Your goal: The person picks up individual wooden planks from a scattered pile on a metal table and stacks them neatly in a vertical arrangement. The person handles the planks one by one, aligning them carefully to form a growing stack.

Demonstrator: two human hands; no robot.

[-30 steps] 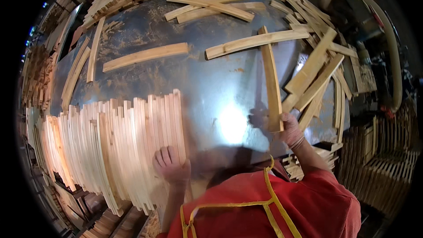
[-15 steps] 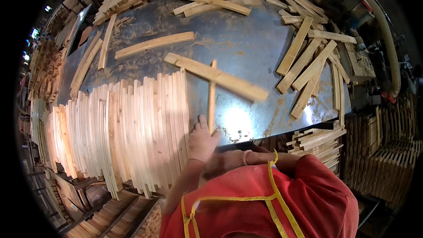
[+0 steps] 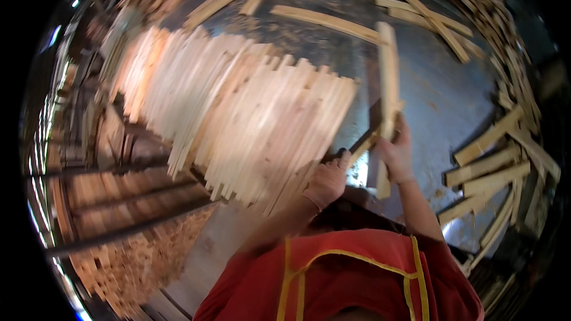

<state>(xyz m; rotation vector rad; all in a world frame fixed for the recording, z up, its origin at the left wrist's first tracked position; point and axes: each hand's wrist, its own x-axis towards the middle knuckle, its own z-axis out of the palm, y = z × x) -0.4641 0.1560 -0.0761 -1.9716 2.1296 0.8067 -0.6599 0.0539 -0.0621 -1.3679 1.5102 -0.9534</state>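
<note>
A pale wooden plank [image 3: 388, 71] stands lengthwise away from me over the metal table. My right hand [image 3: 398, 153] is closed round its near part, thumb and fingers on its sides. Beneath the plank, a narrower wooden strip [image 3: 359, 150] crosses at a slant. At the strip's near-left end is my left hand [image 3: 327, 182], its fingers bent and seemingly closed on that end, though blur softens the contact. Just left of this hand lies a wide row of pale wooden strips [image 3: 267, 119], set side by side.
The metal table [image 3: 431, 92] carries loose planks [image 3: 324, 21] at the far side and crossed planks [image 3: 429, 18] at far right. A jumbled pile of planks [image 3: 491, 172] lies at right. Stacked wood [image 3: 128, 261] fills the lower left.
My view has swung, so the row of strips appears nearer the middle. My right hand has come forward from near my body and taken hold of the plank, which now points away from me.
</note>
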